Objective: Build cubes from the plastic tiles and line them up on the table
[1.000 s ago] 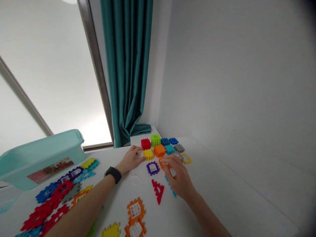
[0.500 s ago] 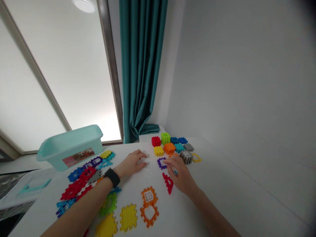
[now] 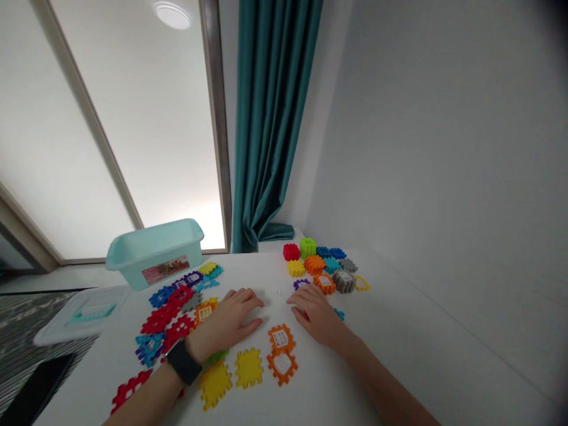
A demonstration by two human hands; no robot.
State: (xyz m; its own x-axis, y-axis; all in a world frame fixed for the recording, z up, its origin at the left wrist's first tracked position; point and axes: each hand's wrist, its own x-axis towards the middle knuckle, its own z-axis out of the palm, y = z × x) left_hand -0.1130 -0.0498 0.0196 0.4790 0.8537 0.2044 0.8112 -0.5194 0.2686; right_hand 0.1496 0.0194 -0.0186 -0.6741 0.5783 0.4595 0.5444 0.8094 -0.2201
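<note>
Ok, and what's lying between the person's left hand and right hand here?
White plastic pieces lie on the table between the left hand and right hand, in the head view.

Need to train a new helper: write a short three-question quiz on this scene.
1. Which wrist wears the watch?
2. True or false: the grey cube sits right of the red cube.
3. Fill in the colour: the tile just left of the two orange tiles is ____.

Key: 1 left; 2 true; 3 yellow.
</note>
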